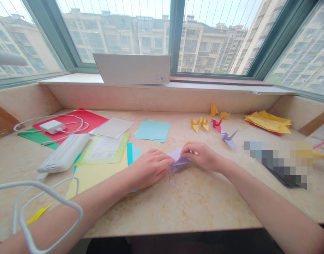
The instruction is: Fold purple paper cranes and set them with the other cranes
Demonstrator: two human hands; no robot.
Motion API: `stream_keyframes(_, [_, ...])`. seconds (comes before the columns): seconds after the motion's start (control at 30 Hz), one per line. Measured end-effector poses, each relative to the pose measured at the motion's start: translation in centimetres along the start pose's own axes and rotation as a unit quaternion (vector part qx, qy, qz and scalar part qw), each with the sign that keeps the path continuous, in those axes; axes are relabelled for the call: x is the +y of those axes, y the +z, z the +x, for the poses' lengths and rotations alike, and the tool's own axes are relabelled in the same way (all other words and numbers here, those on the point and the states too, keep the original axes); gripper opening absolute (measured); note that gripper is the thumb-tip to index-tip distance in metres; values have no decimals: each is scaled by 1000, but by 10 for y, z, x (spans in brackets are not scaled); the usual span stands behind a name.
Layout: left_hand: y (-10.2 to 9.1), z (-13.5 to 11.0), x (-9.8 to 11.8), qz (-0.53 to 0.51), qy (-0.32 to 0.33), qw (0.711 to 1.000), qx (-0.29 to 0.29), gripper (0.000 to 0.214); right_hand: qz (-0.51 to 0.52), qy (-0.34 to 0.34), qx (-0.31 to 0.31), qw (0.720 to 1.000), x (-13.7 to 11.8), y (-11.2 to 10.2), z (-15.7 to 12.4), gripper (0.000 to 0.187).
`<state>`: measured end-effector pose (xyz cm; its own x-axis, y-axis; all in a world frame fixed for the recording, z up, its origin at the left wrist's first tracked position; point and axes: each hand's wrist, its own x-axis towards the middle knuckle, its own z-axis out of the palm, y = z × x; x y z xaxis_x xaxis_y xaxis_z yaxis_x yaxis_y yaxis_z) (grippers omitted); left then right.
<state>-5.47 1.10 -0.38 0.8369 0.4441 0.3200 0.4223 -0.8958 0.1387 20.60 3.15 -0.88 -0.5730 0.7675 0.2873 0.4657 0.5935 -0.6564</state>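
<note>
A partly folded sheet of purple origami paper (pixel 179 162) lies on the stone counter between my hands. My left hand (pixel 155 165) rests at its left edge, with the fingers closed on that side. On the right, my right hand (pixel 197 154) pinches the paper's upper right part between thumb and fingers. Just beyond stand folded paper cranes: a purple crane (pixel 228 138), a red crane (pixel 216 125) and several yellow cranes (pixel 195 125). A stack of light blue paper squares (pixel 152 131) sits behind my left hand.
Left of my hands are a white power bank (pixel 64 153), a charger (pixel 52 127) with cables, red sheets (pixel 98 118) and a green paper packet (pixel 102 150). Crumpled yellow paper (pixel 269 121) lies at the right, near a partly pixelated phone (pixel 280 174). A white box (pixel 132 68) stands on the sill.
</note>
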Motion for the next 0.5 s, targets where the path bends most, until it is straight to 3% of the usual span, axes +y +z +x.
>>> stream_keyframes(0.2, [2, 1, -2, 26, -7, 997, 75, 20, -12, -30, 47, 998, -2, 7, 2, 14])
stream_keyframes(0.5, [2, 2, 0, 29, 4, 993, 115, 17, -1, -71, 48, 996, -8, 6, 1, 11])
